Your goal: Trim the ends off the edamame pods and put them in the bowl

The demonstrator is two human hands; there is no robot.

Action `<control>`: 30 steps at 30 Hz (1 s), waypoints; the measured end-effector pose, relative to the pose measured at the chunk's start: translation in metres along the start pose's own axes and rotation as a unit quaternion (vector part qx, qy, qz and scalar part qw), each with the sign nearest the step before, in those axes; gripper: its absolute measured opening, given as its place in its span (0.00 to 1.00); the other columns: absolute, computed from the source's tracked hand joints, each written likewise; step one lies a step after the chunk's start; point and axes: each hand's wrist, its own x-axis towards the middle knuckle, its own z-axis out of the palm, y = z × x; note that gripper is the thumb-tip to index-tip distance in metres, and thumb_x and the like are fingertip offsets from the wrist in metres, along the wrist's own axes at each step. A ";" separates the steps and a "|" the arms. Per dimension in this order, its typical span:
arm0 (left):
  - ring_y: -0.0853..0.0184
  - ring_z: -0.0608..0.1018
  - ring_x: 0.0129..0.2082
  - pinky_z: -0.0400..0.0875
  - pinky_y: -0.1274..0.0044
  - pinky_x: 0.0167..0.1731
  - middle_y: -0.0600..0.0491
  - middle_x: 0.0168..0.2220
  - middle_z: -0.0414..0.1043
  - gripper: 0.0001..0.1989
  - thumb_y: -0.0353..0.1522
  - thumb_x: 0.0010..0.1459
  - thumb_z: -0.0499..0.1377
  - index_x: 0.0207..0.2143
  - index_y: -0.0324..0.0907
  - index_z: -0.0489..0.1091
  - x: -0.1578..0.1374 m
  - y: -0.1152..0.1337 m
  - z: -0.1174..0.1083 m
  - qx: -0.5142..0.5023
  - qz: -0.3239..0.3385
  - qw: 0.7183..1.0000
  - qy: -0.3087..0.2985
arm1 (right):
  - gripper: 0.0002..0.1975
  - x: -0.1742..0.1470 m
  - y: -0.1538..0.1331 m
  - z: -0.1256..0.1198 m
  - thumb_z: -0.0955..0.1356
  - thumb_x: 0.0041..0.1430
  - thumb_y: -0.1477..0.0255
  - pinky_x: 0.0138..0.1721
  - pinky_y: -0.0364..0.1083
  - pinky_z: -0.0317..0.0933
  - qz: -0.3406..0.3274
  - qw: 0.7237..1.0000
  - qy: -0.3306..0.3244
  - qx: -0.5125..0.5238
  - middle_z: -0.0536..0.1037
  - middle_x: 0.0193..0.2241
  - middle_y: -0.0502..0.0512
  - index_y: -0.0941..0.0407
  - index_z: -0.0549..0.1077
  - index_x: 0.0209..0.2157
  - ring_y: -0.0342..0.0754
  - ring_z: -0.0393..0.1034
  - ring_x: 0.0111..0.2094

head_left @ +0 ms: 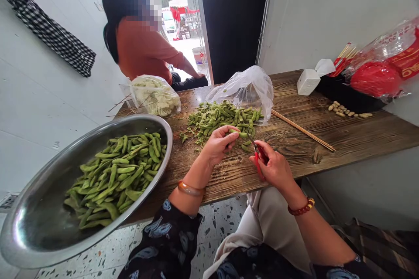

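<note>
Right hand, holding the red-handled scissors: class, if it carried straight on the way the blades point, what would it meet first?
The right hand aims the scissors up-left, so they would likely meet the pod pinched in the left hand, then the heap of pods.

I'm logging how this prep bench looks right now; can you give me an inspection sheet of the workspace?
Surface: wooden table, worn grain, bits of green trimmings by the pile.
Job's things: edamame pod held over the table; red-handled scissors; loose pod pile spilling from a clear plastic bag; metal bowl of pods at the table's edge.
Clutter: chopsticks, peanuts, tissue box, black tray with red bags, bag of pale food with skewers.
Grippers: left hand pinches the pod; right hand grips the scissors.
Cables: nothing seen.
Surroundings: another person seated by an open doorway; white walls, speckled floor.
</note>
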 end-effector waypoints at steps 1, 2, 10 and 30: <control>0.81 0.60 0.15 0.43 0.85 0.13 0.57 0.22 0.68 0.18 0.37 0.42 0.70 0.33 0.36 0.70 0.000 -0.002 0.001 0.002 -0.004 1.000 -0.007 | 0.23 0.000 0.000 0.000 0.63 0.60 0.56 0.30 0.43 0.60 0.000 1.000 0.000 0.000 0.74 0.24 0.49 0.53 0.68 0.52 0.45 0.68 0.25; 0.81 0.60 0.15 0.43 0.85 0.14 0.56 0.23 0.69 0.18 0.38 0.43 0.69 0.33 0.36 0.71 0.001 -0.004 0.002 0.006 -0.008 1.000 -0.013 | 0.23 0.000 0.001 0.000 0.63 0.60 0.56 0.30 0.43 0.60 0.001 1.000 0.000 0.000 0.74 0.25 0.49 0.53 0.68 0.52 0.45 0.68 0.25; 0.82 0.60 0.16 0.44 0.85 0.14 0.54 0.24 0.69 0.19 0.39 0.44 0.68 0.33 0.35 0.70 0.001 -0.007 0.005 0.017 -0.027 0.999 -0.032 | 0.24 -0.002 0.004 0.001 0.62 0.60 0.56 0.29 0.43 0.60 0.004 1.000 0.006 0.001 0.76 0.26 0.51 0.55 0.68 0.52 0.46 0.69 0.25; 0.77 0.64 0.18 0.48 0.84 0.13 0.56 0.24 0.66 0.15 0.39 0.49 0.62 0.26 0.40 0.60 0.009 -0.008 -0.002 -0.052 0.003 0.998 0.044 | 0.23 0.000 0.009 0.001 0.62 0.61 0.54 0.23 0.41 0.56 0.072 0.980 0.062 0.173 0.72 0.23 0.47 0.55 0.69 0.50 0.42 0.64 0.22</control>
